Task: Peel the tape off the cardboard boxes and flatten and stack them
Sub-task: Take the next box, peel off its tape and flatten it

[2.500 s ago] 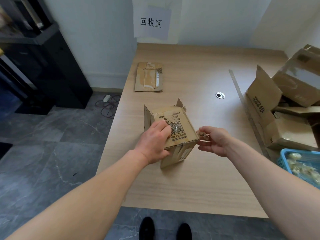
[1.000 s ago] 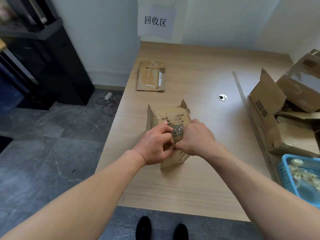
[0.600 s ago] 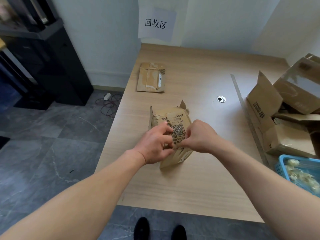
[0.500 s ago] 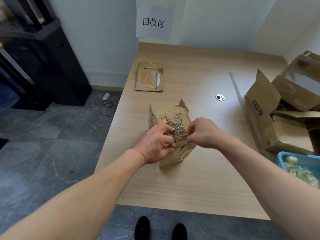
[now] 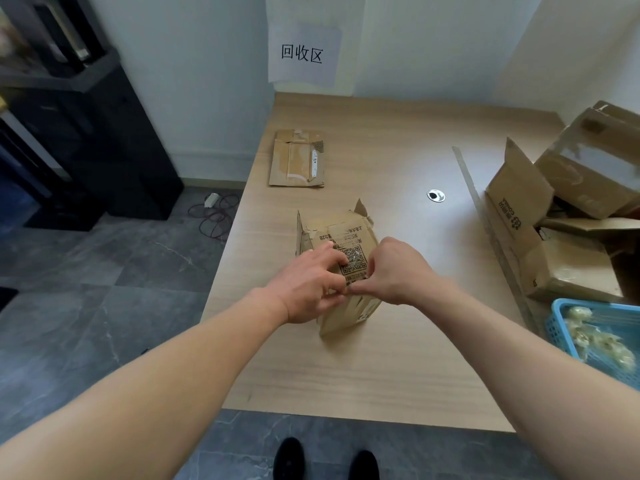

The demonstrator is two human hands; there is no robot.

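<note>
The small cardboard box [image 5: 346, 233] stood on the wooden counter [image 5: 381, 362] near its front left part, with torn flaps raised at its far end and a printed label with a square code on its upper face. Both hands met over the near end of that face.

The left hand [image 5: 308, 289] held the box from the left side. Its fingers [image 5: 332, 252] were bent and close together, the forefinger lying across the top beside the code and the thumb pressed at the near edge.

The right hand [image 5: 394, 271] came in from the right with its fingers [image 5: 374, 268] curled tight and narrow, the tips pinched against the box just below the code and touching the left thumb. Whether a strip of tape lay between those fingertips could not be told, as the knuckles hid the spot.

Farther back on the counter, near the left edge, lay a flattened box [image 5: 298, 159], well apart from the one in hand. At the right side a pile of opened boxes [image 5: 571, 220] leaned together, and in front of them stood a blue basket [image 5: 554, 327] with pale crumpled bits inside. A round metal grommet [image 5: 435, 195] sat in the counter between the box and the pile. A paper sign [image 5: 303, 53] hung on the wall behind.
</note>
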